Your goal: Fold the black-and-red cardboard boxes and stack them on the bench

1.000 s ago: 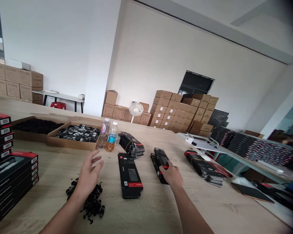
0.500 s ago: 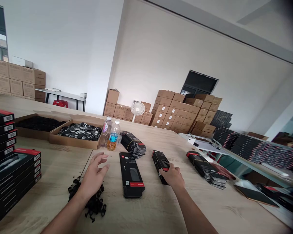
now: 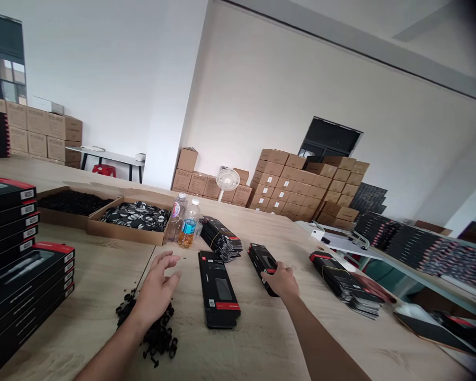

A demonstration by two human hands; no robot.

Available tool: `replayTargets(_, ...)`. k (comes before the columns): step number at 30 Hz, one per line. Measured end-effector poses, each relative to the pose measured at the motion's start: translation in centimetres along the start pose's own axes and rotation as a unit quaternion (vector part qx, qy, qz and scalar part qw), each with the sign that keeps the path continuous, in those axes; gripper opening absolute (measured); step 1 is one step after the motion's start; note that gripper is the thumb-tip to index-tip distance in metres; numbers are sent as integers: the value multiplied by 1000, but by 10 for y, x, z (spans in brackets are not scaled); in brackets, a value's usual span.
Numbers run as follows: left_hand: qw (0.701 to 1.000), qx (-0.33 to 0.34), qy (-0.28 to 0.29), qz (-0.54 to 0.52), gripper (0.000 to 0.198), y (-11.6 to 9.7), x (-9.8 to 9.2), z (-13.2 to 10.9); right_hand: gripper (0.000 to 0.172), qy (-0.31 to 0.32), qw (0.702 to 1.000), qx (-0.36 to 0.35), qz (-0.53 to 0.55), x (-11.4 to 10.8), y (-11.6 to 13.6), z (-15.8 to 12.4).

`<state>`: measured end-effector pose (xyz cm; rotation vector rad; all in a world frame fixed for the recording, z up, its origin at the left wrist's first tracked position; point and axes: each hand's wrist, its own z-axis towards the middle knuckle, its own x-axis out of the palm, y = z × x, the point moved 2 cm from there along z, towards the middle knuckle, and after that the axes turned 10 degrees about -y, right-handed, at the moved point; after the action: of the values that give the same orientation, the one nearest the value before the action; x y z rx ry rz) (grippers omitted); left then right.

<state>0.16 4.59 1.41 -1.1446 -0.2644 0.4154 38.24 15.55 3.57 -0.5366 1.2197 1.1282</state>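
My left hand (image 3: 157, 290) hovers with thumb and fingers apart and nothing in it, over a heap of small black plastic pieces (image 3: 161, 338). My right hand (image 3: 282, 279) grips the near end of a slim black box (image 3: 257, 255) with a red band, its thumb on the left side; the far fingers are partly hidden. Between the hands lies a flat folded black carton (image 3: 218, 288) with a grey window and a red stripe. Behind it is a banded bundle of flat black cartons (image 3: 221, 238). Another banded bundle (image 3: 341, 283) lies right of my right hand.
Stacked black packaged boxes (image 3: 27, 286) stand at the left. Two open cardboard trays, one of black parts (image 3: 73, 225) and one of black-and-white pieces (image 3: 122, 237), sit behind, beside two plastic bottles (image 3: 187, 227). A clipboard-like board (image 3: 432, 330) lies at the right edge.
The view has turned slightly left, so everything sits a little further right. My right hand stays on the black box, its far end appearing slightly lifted or shifted; my left hand stays apart.
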Motion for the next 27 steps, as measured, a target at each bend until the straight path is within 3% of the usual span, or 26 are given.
replayTargets(27,1000,11,-9,-19,27,2,2,0,69,1,1000,-2,-21,-8,-4,-2)
